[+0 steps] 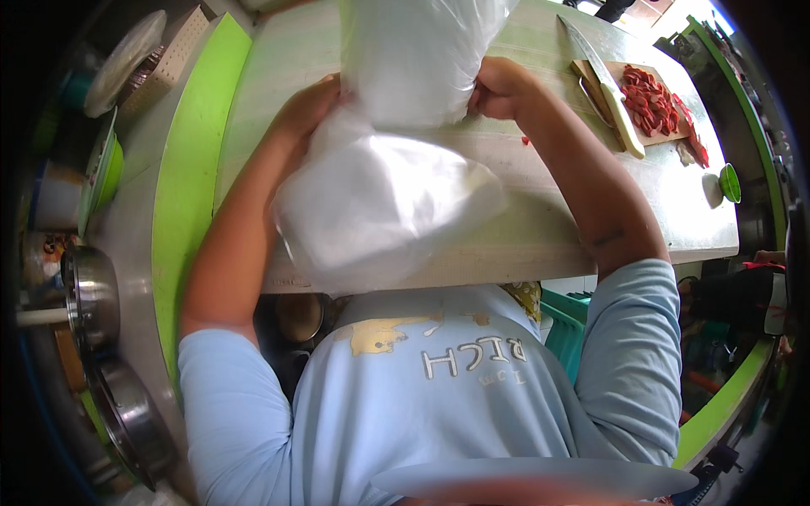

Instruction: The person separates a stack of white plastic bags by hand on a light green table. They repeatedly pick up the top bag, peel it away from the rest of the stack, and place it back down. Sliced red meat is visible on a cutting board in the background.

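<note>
A large clear plastic bag point(411, 69) stands at the far middle of the table, between my two hands. My left hand point(323, 95) grips plastic at its left side; my right hand point(503, 88) has its fingers closed on the bag's right edge. Loose, shiny plastic point(386, 202) spreads from my left hand towards the table's near edge, slightly blurred. Whether it is part of the same bag, I cannot tell. The bag's contents are not clear. Right of my right forearm, a knife with a cream handle point(623, 120) lies across a wooden cutting board point(595, 88) beside a pile of sliced red sausage point(650, 104).
Red casing scraps point(696, 142) and a small green bowl point(729, 183) are at the right. A raised green board point(190, 171) borders the table's left side. Metal pans point(95, 303) and a green plate point(111, 167) stand beyond it. Parts of another person show at the far right.
</note>
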Demonstrator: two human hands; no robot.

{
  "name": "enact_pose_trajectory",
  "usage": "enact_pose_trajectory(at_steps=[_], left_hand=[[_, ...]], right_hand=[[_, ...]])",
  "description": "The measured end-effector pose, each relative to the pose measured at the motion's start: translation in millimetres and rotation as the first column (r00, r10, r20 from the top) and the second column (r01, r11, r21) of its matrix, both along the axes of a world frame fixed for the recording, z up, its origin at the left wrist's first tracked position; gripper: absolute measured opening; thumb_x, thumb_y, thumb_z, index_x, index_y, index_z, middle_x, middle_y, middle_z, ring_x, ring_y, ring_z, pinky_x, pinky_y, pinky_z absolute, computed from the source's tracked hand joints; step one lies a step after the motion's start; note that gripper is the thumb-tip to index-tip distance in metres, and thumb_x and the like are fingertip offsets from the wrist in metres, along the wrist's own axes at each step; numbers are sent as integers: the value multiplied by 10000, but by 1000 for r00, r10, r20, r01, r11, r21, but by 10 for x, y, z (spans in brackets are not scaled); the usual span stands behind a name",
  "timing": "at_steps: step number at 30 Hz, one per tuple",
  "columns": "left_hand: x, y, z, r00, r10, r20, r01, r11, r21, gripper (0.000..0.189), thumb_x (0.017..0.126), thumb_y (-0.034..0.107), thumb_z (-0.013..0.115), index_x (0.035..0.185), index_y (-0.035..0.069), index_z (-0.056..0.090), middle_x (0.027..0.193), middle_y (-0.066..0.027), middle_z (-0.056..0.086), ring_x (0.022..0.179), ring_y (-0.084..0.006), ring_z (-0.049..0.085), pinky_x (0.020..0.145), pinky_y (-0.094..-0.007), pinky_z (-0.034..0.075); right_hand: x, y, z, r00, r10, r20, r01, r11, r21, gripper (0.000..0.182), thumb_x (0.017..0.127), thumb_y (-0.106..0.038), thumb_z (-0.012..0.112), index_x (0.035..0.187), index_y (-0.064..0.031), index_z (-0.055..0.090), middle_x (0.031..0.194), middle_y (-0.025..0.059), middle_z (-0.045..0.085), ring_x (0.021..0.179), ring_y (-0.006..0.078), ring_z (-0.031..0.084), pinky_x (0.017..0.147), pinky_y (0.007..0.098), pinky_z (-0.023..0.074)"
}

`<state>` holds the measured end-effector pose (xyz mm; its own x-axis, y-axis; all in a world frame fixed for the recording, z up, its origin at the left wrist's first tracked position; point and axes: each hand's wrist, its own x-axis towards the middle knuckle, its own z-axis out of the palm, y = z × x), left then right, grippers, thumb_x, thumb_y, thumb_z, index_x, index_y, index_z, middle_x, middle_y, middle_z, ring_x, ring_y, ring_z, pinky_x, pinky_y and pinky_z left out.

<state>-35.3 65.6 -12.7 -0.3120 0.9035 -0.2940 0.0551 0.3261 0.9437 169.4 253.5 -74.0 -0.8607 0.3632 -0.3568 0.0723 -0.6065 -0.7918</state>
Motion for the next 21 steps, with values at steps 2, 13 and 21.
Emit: enact_pose_trajectory(at_steps=[2,13,21], left_hand=[[-35,-91,-35,992,27,125,-35,997,62,224,848,271,567,950,73,591,862,-29,589,772,-114,565,717,-248,471],[-176,-128,-237,962,-268,43,266,963,50,192,759,182,713,881,96,592,795,26,578,750,-69,536,686,-206,433],[-400,-28,-298,959,-215,-185,207,976,-63,232,772,142,682,968,53,595,848,-6,598,753,-87,566,676,-218,459]], right_hand=[[19,-281,219,978,-198,70,192,978,81,94,901,-136,467,916,-71,534,817,0,561,618,63,428,500,164,323],[301,-449,16,989,-92,-117,108,985,133,114,834,-70,597,915,-71,516,793,9,552,701,93,516,599,222,450],[265,-426,158,890,-318,327,-81,596,799,164,826,-127,638,926,-10,583,837,22,607,757,92,553,660,238,452]])
